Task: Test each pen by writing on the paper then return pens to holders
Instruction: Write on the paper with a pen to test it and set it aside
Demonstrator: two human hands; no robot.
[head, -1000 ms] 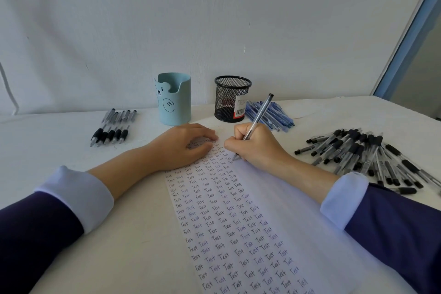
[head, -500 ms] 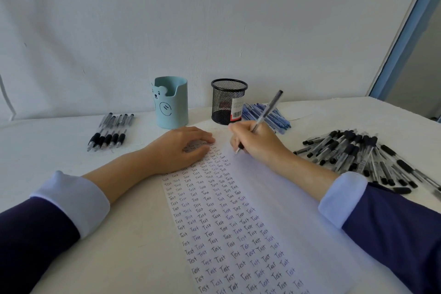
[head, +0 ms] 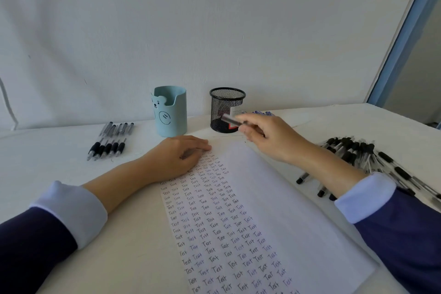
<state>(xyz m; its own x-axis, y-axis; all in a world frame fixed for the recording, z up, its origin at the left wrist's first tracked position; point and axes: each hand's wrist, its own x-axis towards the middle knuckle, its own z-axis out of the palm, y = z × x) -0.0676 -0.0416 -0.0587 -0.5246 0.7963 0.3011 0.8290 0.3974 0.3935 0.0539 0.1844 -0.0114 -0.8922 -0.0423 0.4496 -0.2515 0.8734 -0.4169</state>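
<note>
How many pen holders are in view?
2. The light-blue bear holder stands beyond the left hand; the black mesh holder stands right of it, partly behind the held pen.

Before you: matt white paper sheet; black metal wire-mesh cylindrical holder; smooth, matt pale-blue plastic bear-faced holder.

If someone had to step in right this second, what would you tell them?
Left hand rests flat on the paper.
Right hand grips a blurred pen off the sheet, by the black mesh holder.
Done: rows of "Test" fill part of the paper.
Left: no pens stick out of that holder or the blue bear holder; a row of black pens lies left, a pile of black pens right.
</note>
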